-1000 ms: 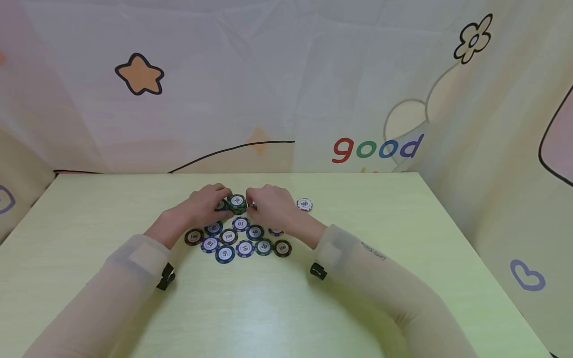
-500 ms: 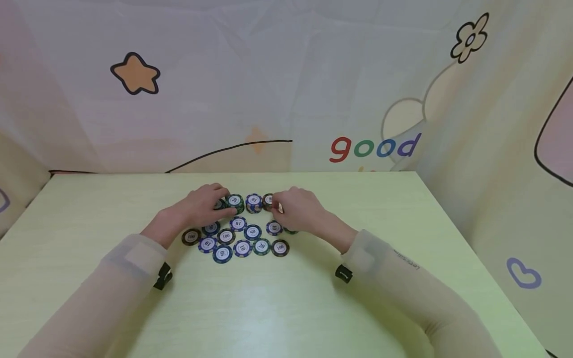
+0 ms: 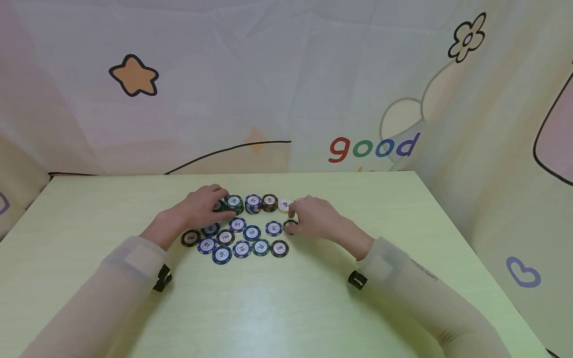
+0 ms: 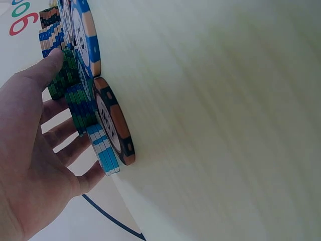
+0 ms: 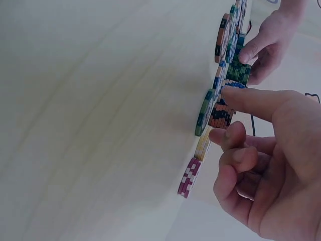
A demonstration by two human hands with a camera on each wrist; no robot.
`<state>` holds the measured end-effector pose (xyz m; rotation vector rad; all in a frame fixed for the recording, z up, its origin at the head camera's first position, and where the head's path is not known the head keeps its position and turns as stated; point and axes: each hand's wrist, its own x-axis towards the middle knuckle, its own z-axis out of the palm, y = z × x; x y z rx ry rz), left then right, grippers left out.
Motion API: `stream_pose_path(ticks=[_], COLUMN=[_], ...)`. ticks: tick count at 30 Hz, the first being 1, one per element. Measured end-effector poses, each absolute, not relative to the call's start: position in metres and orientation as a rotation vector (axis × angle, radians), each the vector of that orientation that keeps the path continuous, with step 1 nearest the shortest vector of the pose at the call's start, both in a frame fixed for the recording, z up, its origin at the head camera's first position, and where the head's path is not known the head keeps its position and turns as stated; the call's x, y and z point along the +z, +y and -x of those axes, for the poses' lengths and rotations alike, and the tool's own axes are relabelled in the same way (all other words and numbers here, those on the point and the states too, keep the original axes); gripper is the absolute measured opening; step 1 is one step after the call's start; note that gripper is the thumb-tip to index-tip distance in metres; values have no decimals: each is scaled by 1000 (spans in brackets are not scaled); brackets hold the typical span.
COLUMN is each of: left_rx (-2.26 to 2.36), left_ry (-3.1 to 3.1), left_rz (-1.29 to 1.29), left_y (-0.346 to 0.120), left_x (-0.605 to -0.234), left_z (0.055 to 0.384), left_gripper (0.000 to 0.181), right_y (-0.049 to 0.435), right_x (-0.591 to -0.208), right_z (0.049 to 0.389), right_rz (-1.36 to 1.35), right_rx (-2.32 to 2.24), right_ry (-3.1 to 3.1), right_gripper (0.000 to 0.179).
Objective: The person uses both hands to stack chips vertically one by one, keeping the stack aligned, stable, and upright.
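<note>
My left hand (image 3: 201,205) spans a stack of green poker chips (image 3: 234,203), thumb in front and index finger behind. Its other fingers lie behind a second green stack (image 4: 80,108) and a light-blue stack (image 4: 103,149). To the right, my right hand (image 3: 320,219) hovers by a short yellow stack (image 5: 202,144), thumb and index finger apart with nothing between them. Its thumb overlaps a loose green chip (image 5: 205,113) in the head view. Between the hands stand a blue stack (image 3: 252,204) and a brown stack (image 3: 269,202).
Several loose chips lie flat in front of the row, among them a black 100 chip (image 3: 279,248) and a blue chip (image 3: 222,255). A maroon stack (image 5: 189,176) ends the row at right. A printed curtain (image 3: 215,99) hangs behind the pale table (image 3: 250,308).
My right hand has moved right along the row, from the blue stack past the brown one to the yellow stack, uncovering both. The left hand stays at the green stack.
</note>
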<state>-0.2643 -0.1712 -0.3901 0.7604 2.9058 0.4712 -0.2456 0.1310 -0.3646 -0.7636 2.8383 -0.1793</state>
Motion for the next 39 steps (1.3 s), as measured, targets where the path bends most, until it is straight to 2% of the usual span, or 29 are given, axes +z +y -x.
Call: stream_pose_path(ticks=[7,28,39], left_rx=[454,419,414], left_ry=[2923,2922,2924], left_rz=[-807,-748,-753], left_y=[-172,-171,-170], left_x=[-391,-394,-393], left_z=[266,266,266], left_gripper=[59,58,58], right_y=[137,136,127], right_x=[-366,-369,-361], right_z=[247,246,249], right_rz=[748,829,843], right_rx=[-163,-150,-148], right_ry=[2809,2766,2808], right_gripper=[40,29,40])
